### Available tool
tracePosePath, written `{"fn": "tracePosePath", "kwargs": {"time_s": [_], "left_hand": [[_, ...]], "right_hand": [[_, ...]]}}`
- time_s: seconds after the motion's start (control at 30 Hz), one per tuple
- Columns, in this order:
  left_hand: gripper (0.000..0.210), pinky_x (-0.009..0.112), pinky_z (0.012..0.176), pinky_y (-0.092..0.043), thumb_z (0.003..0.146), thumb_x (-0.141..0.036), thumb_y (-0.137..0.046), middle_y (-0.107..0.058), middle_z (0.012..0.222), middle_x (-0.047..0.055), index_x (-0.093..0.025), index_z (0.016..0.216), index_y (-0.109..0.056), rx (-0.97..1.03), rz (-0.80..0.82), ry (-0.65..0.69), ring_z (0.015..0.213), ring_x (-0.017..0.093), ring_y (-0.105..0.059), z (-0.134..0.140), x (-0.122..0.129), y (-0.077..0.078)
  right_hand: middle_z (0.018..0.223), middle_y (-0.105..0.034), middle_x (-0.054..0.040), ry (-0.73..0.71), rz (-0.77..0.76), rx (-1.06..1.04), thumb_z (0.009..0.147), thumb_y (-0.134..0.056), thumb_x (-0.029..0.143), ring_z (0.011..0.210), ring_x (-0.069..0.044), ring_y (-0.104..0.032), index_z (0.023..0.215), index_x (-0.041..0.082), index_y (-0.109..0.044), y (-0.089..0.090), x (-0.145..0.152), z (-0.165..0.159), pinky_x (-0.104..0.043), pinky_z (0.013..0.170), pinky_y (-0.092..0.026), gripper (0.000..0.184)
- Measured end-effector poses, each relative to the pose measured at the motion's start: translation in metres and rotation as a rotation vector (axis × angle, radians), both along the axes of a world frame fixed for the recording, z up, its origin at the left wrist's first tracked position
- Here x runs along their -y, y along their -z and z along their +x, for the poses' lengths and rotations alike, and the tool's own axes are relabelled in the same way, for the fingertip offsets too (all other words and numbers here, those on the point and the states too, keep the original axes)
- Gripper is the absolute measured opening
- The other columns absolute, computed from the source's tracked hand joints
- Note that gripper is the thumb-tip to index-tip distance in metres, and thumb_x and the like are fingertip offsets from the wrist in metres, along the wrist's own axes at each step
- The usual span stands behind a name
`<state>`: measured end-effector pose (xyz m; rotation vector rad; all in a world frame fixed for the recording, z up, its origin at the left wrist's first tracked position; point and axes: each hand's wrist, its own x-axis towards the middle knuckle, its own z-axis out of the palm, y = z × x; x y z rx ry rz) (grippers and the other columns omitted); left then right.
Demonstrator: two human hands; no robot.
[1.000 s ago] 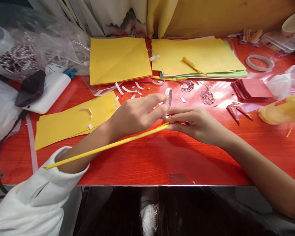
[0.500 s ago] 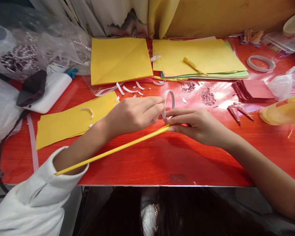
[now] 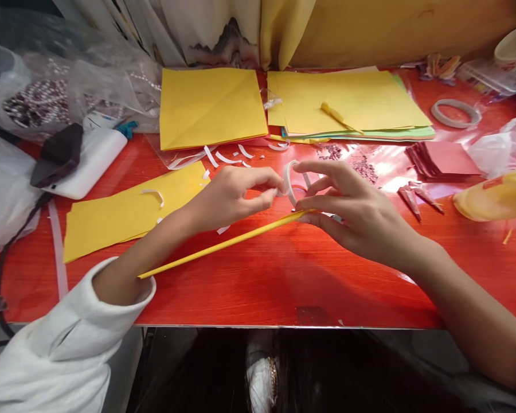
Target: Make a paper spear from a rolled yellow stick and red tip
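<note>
My right hand (image 3: 348, 212) grips a thin rolled yellow paper stick (image 3: 223, 245) at its upper end, between thumb and fingers. The same hand steadies a narrow roll of white tape (image 3: 289, 183), upright, with the index finger on its top edge. Slanting down to the left, the stick's far end reaches my left wrist by the white cuff. My left hand (image 3: 236, 198) has thumb and fingertips pinched together at the left side of the tape roll; what lies between them is too small to make out.
Yellow paper stacks (image 3: 212, 109) lie at the back, and cut yellow sheets (image 3: 124, 212) at left. White paper scraps (image 3: 227, 158) are scattered between. At right are dark red squares (image 3: 445, 158), small red cones (image 3: 409, 202), a yellow bottle (image 3: 494, 195) and another tape roll (image 3: 456, 112).
My right hand has lifted and spread its fingers over the tape roll. The stick's lower end has shifted right and up along my left wrist. My left fingers have drawn back slightly, now pinched.
</note>
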<state>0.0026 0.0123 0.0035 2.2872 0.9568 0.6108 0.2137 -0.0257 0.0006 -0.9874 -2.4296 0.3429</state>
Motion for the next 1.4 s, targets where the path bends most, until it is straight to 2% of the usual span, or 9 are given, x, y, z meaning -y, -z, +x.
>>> {"fn": "tracePosePath", "kwargs": {"time_s": [0.13,0.3,0.43,0.53,0.63,1.0,1.13,1.27,1.4], "left_hand": [[0.019,0.022,0.077,-0.045,0.078,-0.019,-0.046,-0.065,0.091,-0.001,-0.020,0.089,-0.061,-0.004,-0.067,0.052,0.083,0.010,-0.059,0.000,0.001,-0.003],[0.018,0.021,0.074,-0.047,0.081,-0.020,-0.046,-0.066,0.087,-0.001,-0.020,0.090,-0.061,0.071,-0.165,0.099,0.083,0.010,-0.060,-0.005,-0.002,-0.007],[0.022,0.020,0.072,-0.048,0.085,-0.024,-0.041,-0.066,0.087,-0.001,-0.019,0.089,-0.062,0.063,-0.156,0.172,0.082,0.009,-0.061,-0.008,-0.004,-0.009],[0.023,0.020,0.071,-0.048,0.086,-0.031,-0.042,-0.066,0.088,0.000,-0.018,0.090,-0.061,0.047,-0.017,0.151,0.081,0.009,-0.061,-0.005,-0.001,-0.008],[0.023,0.023,0.075,-0.047,0.080,-0.035,-0.053,-0.065,0.091,0.002,-0.017,0.092,-0.059,-0.030,0.228,0.134,0.083,0.012,-0.059,0.002,0.005,-0.003],[0.025,0.024,0.062,-0.047,0.088,-0.017,-0.034,-0.064,0.083,0.006,-0.014,0.092,-0.058,-0.395,0.846,0.052,0.078,0.015,-0.059,0.013,0.023,0.004],[0.027,0.028,0.064,-0.050,0.087,-0.013,-0.032,-0.063,0.087,0.007,-0.012,0.098,-0.057,-0.435,1.051,0.200,0.082,0.017,-0.060,0.010,0.028,0.003],[0.030,0.032,0.072,-0.052,0.087,-0.012,-0.031,-0.061,0.096,0.007,-0.015,0.105,-0.055,-0.417,1.039,0.329,0.088,0.019,-0.061,0.004,0.028,-0.003],[0.031,0.034,0.064,-0.052,0.088,-0.014,-0.031,-0.061,0.093,0.007,-0.018,0.105,-0.056,-0.401,0.903,0.262,0.084,0.020,-0.062,0.002,0.028,-0.011]], "right_hand": [[0.131,-0.043,-0.0079,-0.082,-0.028,0.064,0.086,-0.043,0.016,0.089,-0.019,-0.059,0.087,0.018,-0.066,0.002,0.000,-0.002,-0.034,0.075,-0.051,0.023],[0.106,-0.061,-0.0085,-0.078,0.036,0.088,0.087,-0.043,0.014,0.088,-0.017,-0.061,0.088,0.015,-0.064,0.005,-0.001,-0.003,-0.030,0.076,-0.051,0.022],[0.099,-0.064,-0.0077,-0.080,0.082,0.093,0.085,-0.044,0.009,0.087,-0.016,-0.061,0.091,0.013,-0.063,0.006,-0.003,-0.002,-0.029,0.076,-0.051,0.020],[0.097,-0.065,-0.0087,-0.061,0.080,0.111,0.085,-0.043,0.011,0.084,-0.017,-0.062,0.090,0.012,-0.063,0.005,-0.004,-0.002,-0.029,0.073,-0.051,0.021],[0.094,-0.065,-0.0097,-0.038,0.088,0.139,0.087,-0.042,0.014,0.080,-0.017,-0.062,0.087,0.011,-0.063,0.005,-0.003,-0.003,-0.030,0.070,-0.051,0.022],[0.088,-0.063,-0.0120,-0.046,0.140,0.181,0.089,-0.037,0.015,0.078,-0.020,-0.061,0.084,0.008,-0.063,0.008,0.002,-0.008,-0.032,0.067,-0.050,0.027],[0.086,-0.063,-0.0100,-0.078,0.070,0.149,0.087,-0.037,0.012,0.073,-0.016,-0.060,0.083,0.010,-0.061,0.003,0.000,-0.005,-0.028,0.063,-0.048,0.025],[0.092,-0.063,-0.0090,-0.116,0.030,0.114,0.088,-0.037,0.013,0.075,-0.015,-0.059,0.084,0.012,-0.061,-0.001,-0.003,-0.001,-0.027,0.065,-0.047,0.024],[0.093,-0.061,-0.0092,-0.145,0.025,0.122,0.089,-0.037,0.015,0.075,-0.015,-0.058,0.087,0.011,-0.061,-0.003,-0.001,0.002,-0.029,0.067,-0.046,0.024]]}}
